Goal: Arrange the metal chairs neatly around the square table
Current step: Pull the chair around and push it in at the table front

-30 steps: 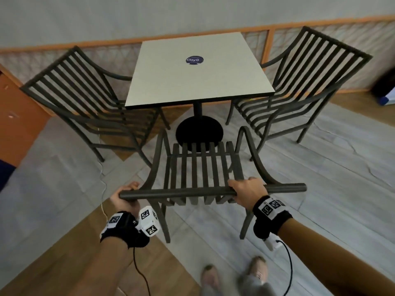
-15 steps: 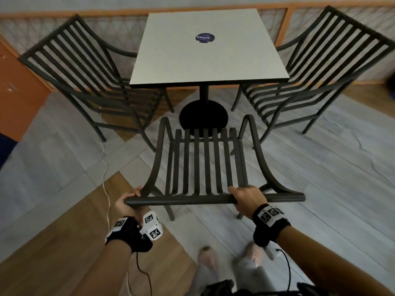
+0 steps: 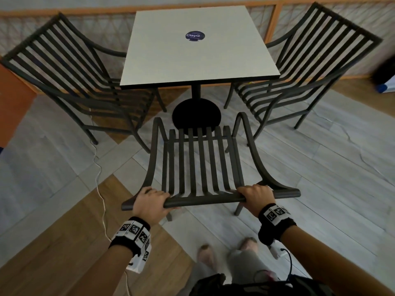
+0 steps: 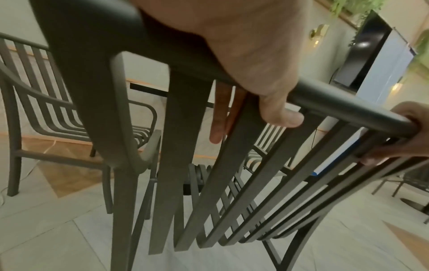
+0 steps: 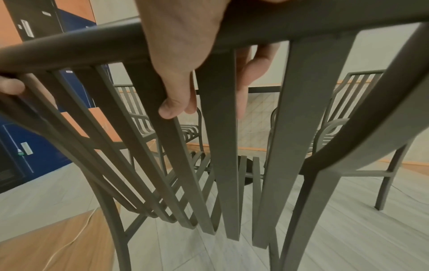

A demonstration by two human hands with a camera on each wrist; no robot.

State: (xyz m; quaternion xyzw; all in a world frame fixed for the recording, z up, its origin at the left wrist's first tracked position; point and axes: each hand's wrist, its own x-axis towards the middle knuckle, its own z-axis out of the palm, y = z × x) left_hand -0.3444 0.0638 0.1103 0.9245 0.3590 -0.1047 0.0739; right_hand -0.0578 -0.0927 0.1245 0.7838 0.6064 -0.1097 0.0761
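Note:
A dark slatted metal chair (image 3: 201, 163) stands in front of me, its seat facing the square white table (image 3: 196, 58). My left hand (image 3: 149, 201) grips the left part of the chair's top rail (image 3: 205, 200), and my right hand (image 3: 255, 196) grips the right part. In the left wrist view my left hand (image 4: 250, 60) wraps over the rail (image 4: 336, 102) with fingers behind the slats. In the right wrist view my right hand (image 5: 183, 55) curls over the rail (image 5: 69, 47). Two more chairs flank the table, a left chair (image 3: 70, 82) and a right chair (image 3: 303, 71).
The table's round black base (image 3: 196, 116) sits just beyond the chair's seat front. A white cable (image 3: 100, 174) trails over the floor at left. An orange and blue cabinet (image 5: 34, 110) stands at far left. My feet (image 3: 248, 242) are right behind the chair.
The chair has moved forward toward the table, its seat front now reaching the black base. My left hand has shifted from the rail's end to a grip over its top.

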